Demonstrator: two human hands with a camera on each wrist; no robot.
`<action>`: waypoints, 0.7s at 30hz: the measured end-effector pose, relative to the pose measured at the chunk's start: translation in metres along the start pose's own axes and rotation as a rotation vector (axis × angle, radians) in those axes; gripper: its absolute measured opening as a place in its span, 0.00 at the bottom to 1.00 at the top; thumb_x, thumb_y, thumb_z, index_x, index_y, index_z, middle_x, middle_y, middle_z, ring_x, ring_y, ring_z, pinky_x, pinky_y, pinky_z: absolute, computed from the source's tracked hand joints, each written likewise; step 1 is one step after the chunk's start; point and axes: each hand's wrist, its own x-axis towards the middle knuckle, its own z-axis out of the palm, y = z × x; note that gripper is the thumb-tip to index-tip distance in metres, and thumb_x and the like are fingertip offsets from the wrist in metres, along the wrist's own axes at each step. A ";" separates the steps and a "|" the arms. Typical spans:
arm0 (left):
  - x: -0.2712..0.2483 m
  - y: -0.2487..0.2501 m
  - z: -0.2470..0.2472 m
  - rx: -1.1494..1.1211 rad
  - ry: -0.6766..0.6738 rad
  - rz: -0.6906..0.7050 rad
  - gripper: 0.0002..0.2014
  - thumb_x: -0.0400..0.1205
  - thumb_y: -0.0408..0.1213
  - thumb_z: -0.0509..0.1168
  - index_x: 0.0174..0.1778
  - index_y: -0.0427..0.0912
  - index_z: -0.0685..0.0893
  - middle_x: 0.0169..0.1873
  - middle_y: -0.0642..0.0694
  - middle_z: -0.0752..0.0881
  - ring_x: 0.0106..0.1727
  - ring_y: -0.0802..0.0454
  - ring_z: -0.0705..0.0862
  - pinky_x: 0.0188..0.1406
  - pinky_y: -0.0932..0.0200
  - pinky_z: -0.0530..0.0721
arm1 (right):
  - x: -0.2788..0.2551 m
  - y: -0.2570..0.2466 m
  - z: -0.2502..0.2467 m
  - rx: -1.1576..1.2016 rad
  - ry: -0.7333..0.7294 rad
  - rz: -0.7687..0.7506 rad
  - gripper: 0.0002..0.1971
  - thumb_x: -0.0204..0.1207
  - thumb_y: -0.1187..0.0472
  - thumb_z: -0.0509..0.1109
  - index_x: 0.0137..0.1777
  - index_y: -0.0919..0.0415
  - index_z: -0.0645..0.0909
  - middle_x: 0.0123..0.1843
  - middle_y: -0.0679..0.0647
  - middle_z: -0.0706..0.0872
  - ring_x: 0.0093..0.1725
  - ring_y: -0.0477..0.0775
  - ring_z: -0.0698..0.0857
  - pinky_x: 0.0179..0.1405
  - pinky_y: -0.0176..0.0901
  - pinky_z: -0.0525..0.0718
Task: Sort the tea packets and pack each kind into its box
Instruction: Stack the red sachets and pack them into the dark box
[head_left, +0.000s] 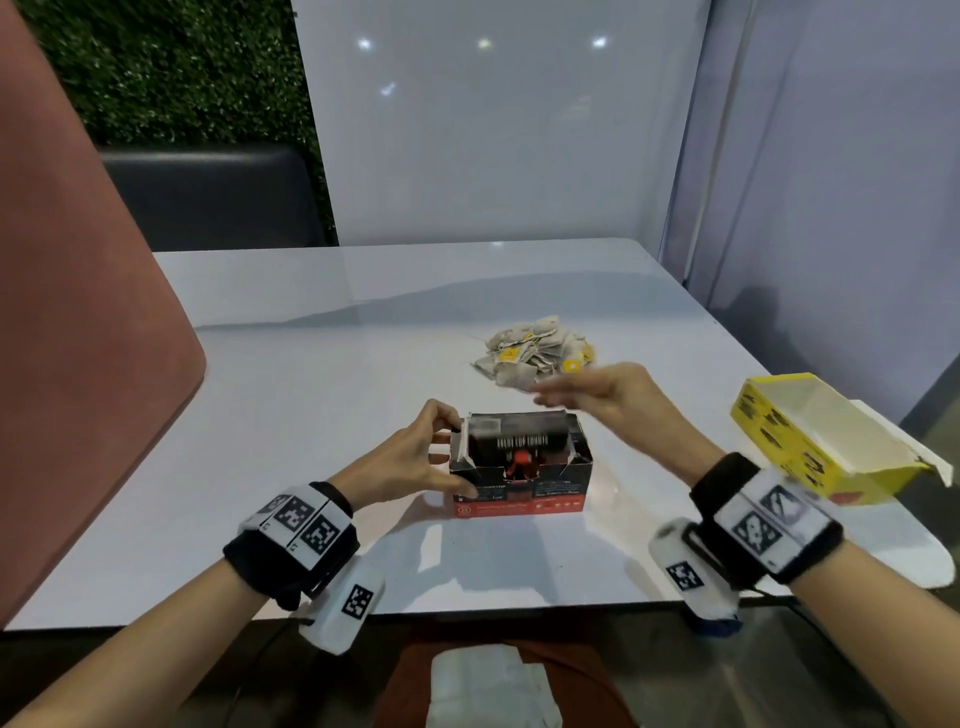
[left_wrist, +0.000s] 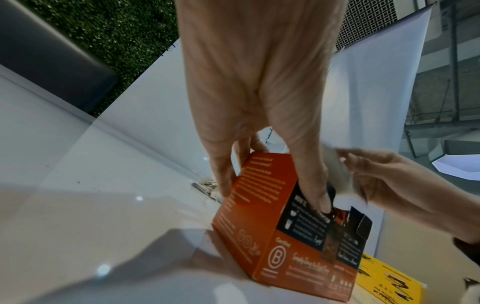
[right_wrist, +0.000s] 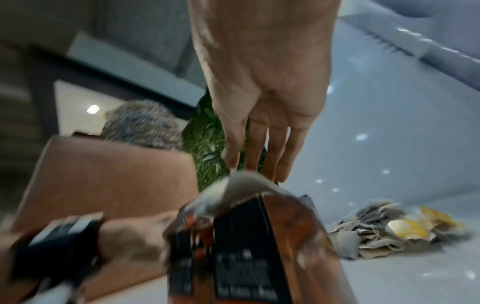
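Observation:
An orange and black tea box (head_left: 519, 470) stands open at the table's front middle, with red packets (head_left: 521, 461) showing inside. My left hand (head_left: 460, 457) grips its left end, thumb on the near side and fingers on the far side (left_wrist: 272, 197). Blurred by motion, my right hand (head_left: 561, 397) hovers over the box's far right corner with straight fingers (right_wrist: 275, 156) and holds nothing that I can make out. Behind the box lies a pile of tea bags (head_left: 535, 351) with yellow tags. An open yellow box (head_left: 821, 441) rests at the right.
The white table (head_left: 311, 395) ends close to my body and meets a white wall panel at the back right. A pink seat back (head_left: 88, 338) rises at the left. White cloth (head_left: 488, 686) lies on my lap.

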 end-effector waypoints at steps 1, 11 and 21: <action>0.000 -0.001 -0.001 -0.005 0.004 0.003 0.27 0.69 0.28 0.77 0.51 0.46 0.65 0.59 0.48 0.78 0.61 0.55 0.80 0.59 0.56 0.84 | -0.008 0.002 0.004 -0.117 -0.027 -0.004 0.12 0.73 0.65 0.73 0.53 0.49 0.88 0.45 0.46 0.92 0.49 0.50 0.89 0.51 0.38 0.85; 0.003 -0.003 -0.001 0.013 -0.004 0.003 0.28 0.68 0.31 0.78 0.50 0.49 0.65 0.63 0.44 0.77 0.63 0.57 0.79 0.62 0.56 0.83 | -0.027 0.006 0.028 -0.882 -0.108 -0.320 0.18 0.68 0.50 0.69 0.58 0.48 0.86 0.57 0.47 0.89 0.60 0.49 0.87 0.48 0.50 0.89; 0.004 -0.003 -0.001 0.006 -0.033 0.016 0.28 0.68 0.28 0.77 0.50 0.50 0.64 0.62 0.44 0.76 0.64 0.54 0.77 0.63 0.56 0.82 | -0.024 -0.003 0.029 -0.922 -0.214 -0.288 0.16 0.77 0.52 0.67 0.64 0.48 0.82 0.63 0.47 0.86 0.65 0.52 0.83 0.48 0.53 0.88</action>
